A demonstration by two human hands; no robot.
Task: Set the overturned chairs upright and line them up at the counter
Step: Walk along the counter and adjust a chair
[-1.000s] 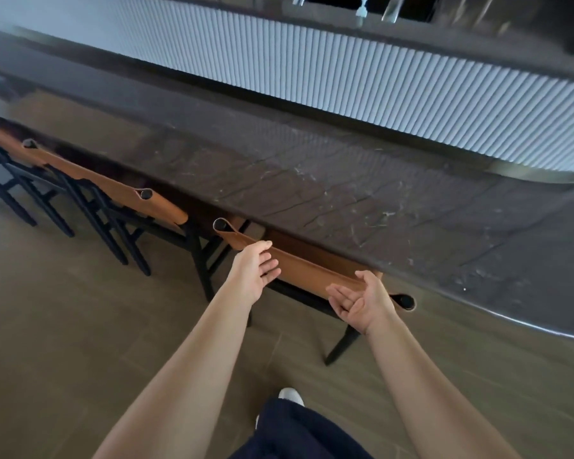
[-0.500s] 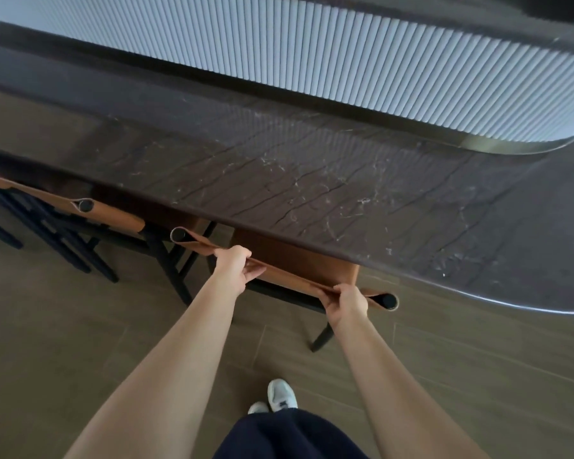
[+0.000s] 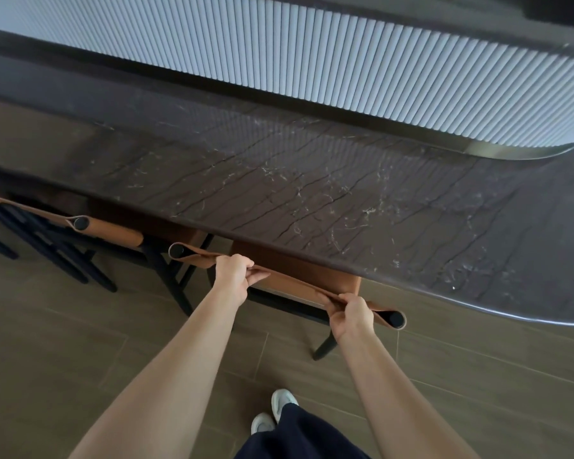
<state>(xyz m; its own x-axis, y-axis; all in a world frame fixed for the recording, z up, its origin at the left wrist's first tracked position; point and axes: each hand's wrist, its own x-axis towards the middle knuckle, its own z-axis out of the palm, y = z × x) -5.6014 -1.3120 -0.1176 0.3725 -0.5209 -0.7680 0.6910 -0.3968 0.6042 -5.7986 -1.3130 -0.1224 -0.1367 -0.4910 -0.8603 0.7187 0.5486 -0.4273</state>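
**Spotter:** Where do you stand?

**Operator:** Close in. My shoes (image 3: 279, 405) are on the tiled floor (image 3: 80, 342), right behind the chair (image 3: 312, 276). It is upright, with its seat tucked under the edge of the bench (image 3: 312, 193).

**Spotter:** And your grip?

**Operator:** Both hands are clamped on the tan backrest (image 3: 292, 287). My left hand (image 3: 232, 276) curls over it not far from the left post. My right hand (image 3: 350, 313) pinches it just inside the right post.

**Spotter:** What does the step need?

**Operator:** Squaring up, I judge. The neighbouring chair (image 3: 110, 231) on my left sits just beside this one, with their end posts near each other. I'd push evenly with both hands so this back ends up parallel to the bench edge and level with its neighbour. I'd slide the legs rather than tip them.

**Spotter:** Any risk?

**Operator:** The backrest looks soft, so hauling on its middle could skew the frame. Gripping nearer the posts should steer it better. Past the dark stone top, the fluted panel (image 3: 345, 67) plays no part.
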